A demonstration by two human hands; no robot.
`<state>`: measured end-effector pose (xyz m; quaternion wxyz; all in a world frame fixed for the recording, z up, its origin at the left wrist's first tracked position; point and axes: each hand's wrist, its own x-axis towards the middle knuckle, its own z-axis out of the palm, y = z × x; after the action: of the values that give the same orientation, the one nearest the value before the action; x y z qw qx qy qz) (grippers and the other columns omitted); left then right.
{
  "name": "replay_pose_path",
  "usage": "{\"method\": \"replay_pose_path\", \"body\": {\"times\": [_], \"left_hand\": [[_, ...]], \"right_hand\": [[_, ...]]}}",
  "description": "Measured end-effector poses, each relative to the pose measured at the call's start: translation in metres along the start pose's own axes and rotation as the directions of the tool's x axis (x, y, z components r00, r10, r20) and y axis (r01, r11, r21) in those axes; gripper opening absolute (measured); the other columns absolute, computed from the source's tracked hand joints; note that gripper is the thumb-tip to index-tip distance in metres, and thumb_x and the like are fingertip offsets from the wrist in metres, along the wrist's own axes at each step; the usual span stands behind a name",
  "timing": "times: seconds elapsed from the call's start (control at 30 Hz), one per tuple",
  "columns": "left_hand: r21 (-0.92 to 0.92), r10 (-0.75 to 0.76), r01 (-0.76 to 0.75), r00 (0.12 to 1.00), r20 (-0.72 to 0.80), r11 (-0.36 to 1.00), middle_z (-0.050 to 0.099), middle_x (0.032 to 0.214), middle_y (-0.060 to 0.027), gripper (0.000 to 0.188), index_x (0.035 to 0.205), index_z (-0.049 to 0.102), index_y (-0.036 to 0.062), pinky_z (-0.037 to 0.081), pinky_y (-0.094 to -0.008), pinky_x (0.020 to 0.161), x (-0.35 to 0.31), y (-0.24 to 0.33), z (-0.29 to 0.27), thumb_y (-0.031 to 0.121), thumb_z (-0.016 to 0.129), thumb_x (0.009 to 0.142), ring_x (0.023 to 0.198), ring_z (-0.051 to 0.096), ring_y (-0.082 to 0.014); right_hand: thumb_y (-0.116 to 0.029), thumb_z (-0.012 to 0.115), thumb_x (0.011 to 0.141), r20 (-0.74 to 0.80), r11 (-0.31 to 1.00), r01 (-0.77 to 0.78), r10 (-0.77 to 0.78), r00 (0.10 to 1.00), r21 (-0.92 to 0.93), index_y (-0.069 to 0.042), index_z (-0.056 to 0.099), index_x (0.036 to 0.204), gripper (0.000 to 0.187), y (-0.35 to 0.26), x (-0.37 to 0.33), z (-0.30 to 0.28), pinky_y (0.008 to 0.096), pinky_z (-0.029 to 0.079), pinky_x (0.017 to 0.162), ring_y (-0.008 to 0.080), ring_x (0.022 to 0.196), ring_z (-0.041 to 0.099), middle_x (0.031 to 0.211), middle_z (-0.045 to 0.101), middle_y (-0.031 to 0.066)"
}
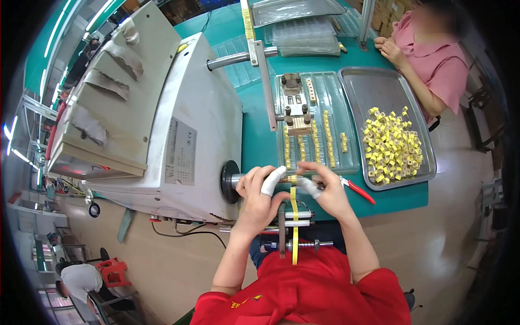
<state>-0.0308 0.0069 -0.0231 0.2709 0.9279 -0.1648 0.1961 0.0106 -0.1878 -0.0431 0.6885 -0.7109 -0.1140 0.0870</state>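
Observation:
A small yellow-taped bobbin (292, 178) sits at the end of the spindle (236, 181) that juts from the machine. My left hand (257, 196) curls around the spindle beside it, fingers closed, with a white wrap on the index finger. On the bobbin's other side is my right hand (331, 196), its fingers bent close to the bobbin; a white-wrapped fingertip is smeared by motion, so its grip is unclear. A strip of yellow tape (295, 227) runs from the bobbin down past the metal rollers (299, 215) towards my red shirt.
The white machine (200, 119) fills the left side. Clear trays (338, 92) hold rows of yellow bobbins under a metal fixture (295, 103). A metal tray (355, 86) carries a heap of yellow bobbins. Red-handled pliers (360, 192) lie nearby. A person in pink (441, 65) sits far right.

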Motion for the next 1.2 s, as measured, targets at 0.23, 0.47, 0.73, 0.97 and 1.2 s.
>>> {"method": "replay_pose_path", "body": {"times": [0.23, 0.47, 0.73, 0.97, 1.2], "left_hand": [[0.062, -0.020, 0.021, 1.000, -0.015, 0.998, 0.054, 0.128, -0.0085, 0.059, 0.131, 0.059, 0.0049, 0.027, -0.0422, 0.104, 0.001, 0.005, 0.004, 0.015, 0.080, 0.077, 0.122, 0.046, -0.0288], [0.097, -0.025, 0.029, 0.999, -0.040, 0.995, 0.058, 0.135, -0.0091, 0.052, 0.132, 0.057, 0.0029, 0.028, -0.0433, 0.106, 0.002, 0.010, 0.005, 0.010, 0.075, 0.084, 0.126, 0.051, -0.0284], [0.105, 0.063, -0.048, 0.987, -0.147, 0.993, 0.064, 0.128, -0.0106, 0.042, 0.122, 0.065, 0.0037, 0.033, -0.0464, 0.112, -0.014, 0.002, 0.005, -0.005, 0.067, 0.081, 0.124, 0.060, -0.0283], [0.053, 0.105, -0.096, 0.973, -0.206, 0.994, 0.064, 0.127, -0.0120, 0.049, 0.124, 0.067, 0.0058, 0.045, -0.0485, 0.106, -0.017, -0.003, 0.012, -0.006, 0.066, 0.077, 0.122, 0.060, -0.0311], [0.122, 0.101, -0.087, 0.988, -0.113, 0.989, 0.063, 0.121, -0.0089, 0.047, 0.123, 0.068, 0.0107, 0.042, -0.0453, 0.103, 0.000, 0.004, 0.004, -0.003, 0.065, 0.078, 0.118, 0.059, -0.0275]], "right_hand": [[-0.005, 0.074, 0.082, 0.128, 0.963, -0.082, 0.118, 0.985, -0.256, 0.000, 0.069, 0.102, 0.021, -0.024, -0.027, -0.004, 0.0318, 0.055, 0.075, 0.0226, 0.084, 0.072, 0.095, 0.073, 0.0137], [0.007, 0.070, 0.075, 0.003, 0.971, 0.068, -0.069, 0.998, -0.231, 0.001, 0.063, 0.103, 0.029, 0.001, -0.036, 0.019, 0.0335, 0.054, 0.066, 0.0274, 0.077, 0.069, 0.087, 0.069, 0.0160], [-0.005, 0.064, 0.097, -0.167, 0.975, 0.187, -0.206, 0.964, -0.123, 0.003, 0.062, 0.095, 0.008, 0.005, -0.029, 0.037, 0.0226, 0.045, 0.062, 0.0066, 0.068, 0.057, 0.077, 0.063, 0.0033], [-0.004, 0.064, 0.096, -0.167, 0.984, 0.138, -0.155, 0.974, -0.109, 0.004, 0.062, 0.095, 0.008, 0.003, -0.027, 0.038, 0.0219, 0.046, 0.063, 0.0056, 0.070, 0.057, 0.078, 0.063, 0.0034], [0.000, 0.066, 0.094, -0.189, 0.983, 0.145, -0.164, 0.968, -0.109, 0.004, 0.063, 0.095, 0.005, 0.005, -0.027, 0.037, 0.0232, 0.047, 0.065, 0.0059, 0.072, 0.058, 0.078, 0.064, 0.0036]]}}
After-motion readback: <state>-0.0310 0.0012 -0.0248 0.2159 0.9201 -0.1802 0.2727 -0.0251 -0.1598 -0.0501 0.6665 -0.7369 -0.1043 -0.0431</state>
